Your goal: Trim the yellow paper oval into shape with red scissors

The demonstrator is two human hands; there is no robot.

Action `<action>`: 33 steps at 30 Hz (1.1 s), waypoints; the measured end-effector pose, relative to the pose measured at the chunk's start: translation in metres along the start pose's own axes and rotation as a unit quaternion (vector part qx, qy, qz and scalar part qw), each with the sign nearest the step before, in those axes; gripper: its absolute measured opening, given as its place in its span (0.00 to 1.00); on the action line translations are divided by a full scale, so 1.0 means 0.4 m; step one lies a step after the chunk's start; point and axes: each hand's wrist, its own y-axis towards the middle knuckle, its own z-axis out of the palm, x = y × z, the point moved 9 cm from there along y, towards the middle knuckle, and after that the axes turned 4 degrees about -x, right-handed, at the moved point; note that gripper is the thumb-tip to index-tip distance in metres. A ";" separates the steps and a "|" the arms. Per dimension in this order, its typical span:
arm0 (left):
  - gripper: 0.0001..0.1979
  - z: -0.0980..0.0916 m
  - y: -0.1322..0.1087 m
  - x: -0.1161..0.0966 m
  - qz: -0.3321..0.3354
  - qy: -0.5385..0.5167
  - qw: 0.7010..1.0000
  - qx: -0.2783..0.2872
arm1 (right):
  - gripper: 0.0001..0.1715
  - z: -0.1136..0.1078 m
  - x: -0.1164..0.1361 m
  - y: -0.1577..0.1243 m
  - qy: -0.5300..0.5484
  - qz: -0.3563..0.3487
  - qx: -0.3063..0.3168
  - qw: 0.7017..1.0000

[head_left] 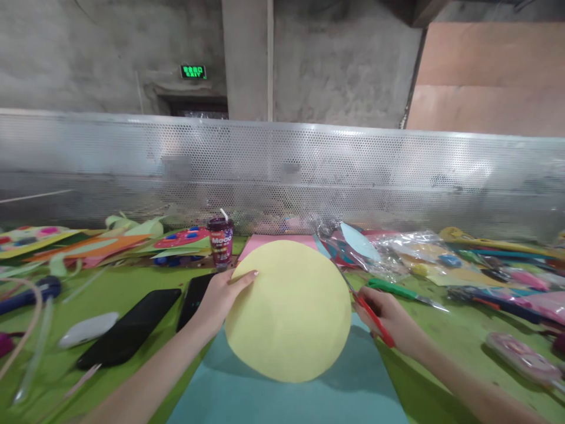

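A large pale-yellow paper disc (291, 312) is held up in front of me, with a mostly round outline. My left hand (227, 294) pinches its upper left edge, thumb on the front face and the other fingers behind. At the disc's right edge, my right hand (384, 315) is closed round red-handled scissors (375, 321), whose blades point up and left along the rim. Part of the blades is hidden behind the paper. Under the disc lies a teal sheet (282, 406), with a pink sheet (256, 240) showing beyond it.
Left on the green tabletop (145, 282) are a black phone (130, 330), a second dark phone (194, 297) and a white case (88, 328). A purple drink cup (220, 241) stands behind. Green-handled scissors (406, 292) lie right, near plastic-wrapped craft pieces (397, 253). A perforated metal screen (282, 171) borders the back.
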 end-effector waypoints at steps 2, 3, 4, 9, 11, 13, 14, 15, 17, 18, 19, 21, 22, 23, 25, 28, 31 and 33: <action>0.21 0.002 -0.001 0.001 -0.003 -0.003 1.000 0.003 | 0.13 -0.003 -0.002 -0.001 0.004 0.002 -0.005 1.000; 0.21 0.003 -0.001 0.002 -0.005 -0.004 1.000 0.005 | 0.13 -0.004 -0.003 -0.001 0.007 0.001 -0.007 1.000; 0.21 0.004 -0.001 0.002 -0.007 -0.005 1.000 0.006 | 0.13 -0.005 -0.003 -0.002 0.011 0.000 -0.008 1.000; 0.20 0.010 0.001 0.000 0.001 -0.003 1.000 0.016 | 0.12 -0.004 0.000 -0.005 0.036 -0.002 0.004 0.999; 0.20 0.014 0.000 -0.001 0.002 -0.001 1.000 0.025 | 0.11 -0.002 0.002 -0.006 0.037 -0.001 0.011 0.999; 0.21 0.015 -0.003 0.000 0.000 0.000 1.000 0.028 | 0.11 0.001 0.005 -0.005 0.036 -0.004 0.018 0.999; 0.21 0.015 -0.004 -0.001 -0.001 0.000 1.000 0.028 | 0.11 0.001 0.006 -0.005 0.036 -0.005 0.019 0.999; 0.21 0.015 -0.005 -0.002 -0.001 0.001 1.000 0.028 | 0.11 0.001 0.006 -0.004 0.034 -0.006 0.019 0.999; 0.21 0.015 -0.006 -0.003 0.000 0.005 1.000 0.029 | 0.12 0.001 0.008 -0.003 0.030 -0.010 0.016 0.999; 0.21 0.015 -0.006 -0.004 0.001 0.007 1.000 0.029 | 0.13 0.000 0.009 -0.003 0.028 -0.013 0.015 0.999; 0.21 0.015 -0.006 -0.004 0.003 0.010 1.000 0.028 | 0.13 0.000 0.010 -0.003 0.027 -0.015 0.013 0.999; 0.20 0.013 -0.004 -0.005 0.005 0.015 1.000 0.026 | 0.13 -0.002 0.010 -0.003 0.027 -0.017 0.008 0.999; 0.20 0.013 -0.003 -0.005 0.006 0.017 0.999 0.026 | 0.13 -0.003 0.009 -0.003 0.027 -0.016 0.005 0.999; 0.20 0.013 -0.003 -0.005 0.007 0.019 0.999 0.026 | 0.13 -0.005 0.009 -0.003 0.027 -0.016 0.002 1.000; 0.19 0.013 -0.003 -0.006 0.007 0.021 0.999 0.027 | 0.13 -0.006 0.008 -0.003 0.026 -0.017 0.000 1.000; 0.19 0.013 -0.005 -0.008 0.007 0.017 0.999 0.026 | 0.12 -0.006 0.002 -0.002 0.017 -0.011 0.000 1.000; 0.20 0.010 -0.006 -0.011 0.009 0.016 1.000 0.020 | 0.11 -0.009 -0.021 0.006 -0.005 0.014 -0.009 1.000; 0.20 0.005 -0.004 -0.013 0.014 0.022 1.000 0.015 | 0.11 -0.014 -0.050 0.014 -0.042 0.039 -0.028 0.998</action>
